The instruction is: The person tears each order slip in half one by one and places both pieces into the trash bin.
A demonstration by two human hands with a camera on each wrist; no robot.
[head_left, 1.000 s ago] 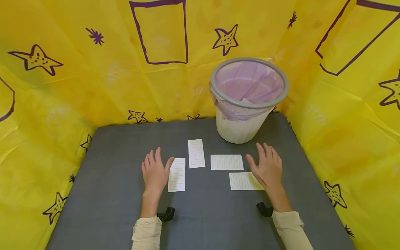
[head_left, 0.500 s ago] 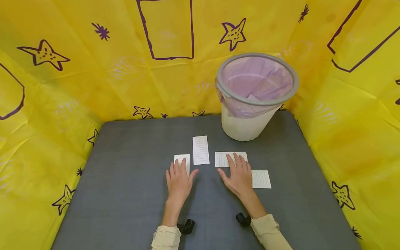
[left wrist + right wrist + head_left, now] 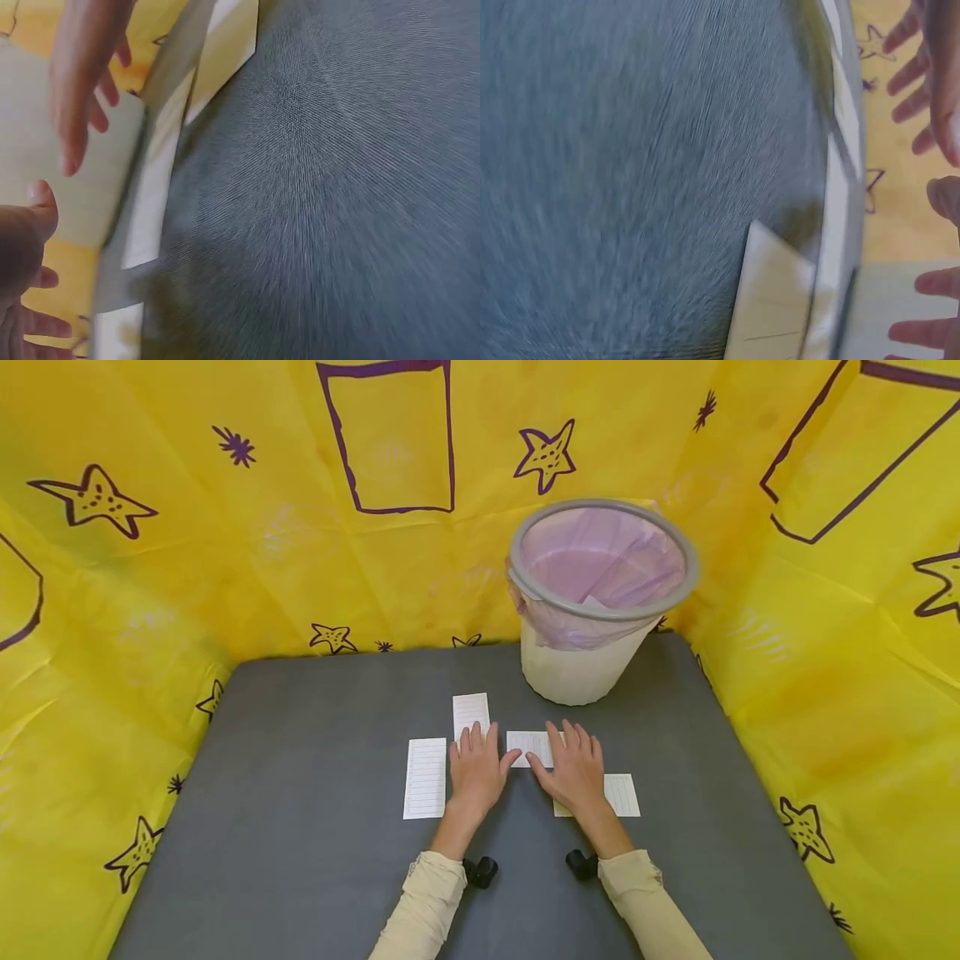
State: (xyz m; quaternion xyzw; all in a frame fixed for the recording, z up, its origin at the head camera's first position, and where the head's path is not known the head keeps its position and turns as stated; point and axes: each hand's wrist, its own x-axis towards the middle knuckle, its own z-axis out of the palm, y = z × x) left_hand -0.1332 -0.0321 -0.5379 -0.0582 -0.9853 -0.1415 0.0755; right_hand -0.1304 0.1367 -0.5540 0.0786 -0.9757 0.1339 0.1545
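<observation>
Fingers [image 3: 476,739] straight and spread, my left hand [image 3: 476,774] hovers over the near end of a white, lined, rectangular paper card [image 3: 470,710] on the dark grey surface [image 3: 315,827]. My right hand [image 3: 577,772], its fingers straight too, hovers over a second lined card [image 3: 525,749] (this one lies crosswise) and part of a third card [image 3: 622,795]. Left of both hands lies a fourth card [image 3: 425,778]. Beyond stands a round, grey-rimmed white bin [image 3: 570,668].

Yellow fabric walls [image 3: 180,577], purple starfish drawings [image 3: 546,457], grey-covered table [image 3: 315,860]
</observation>
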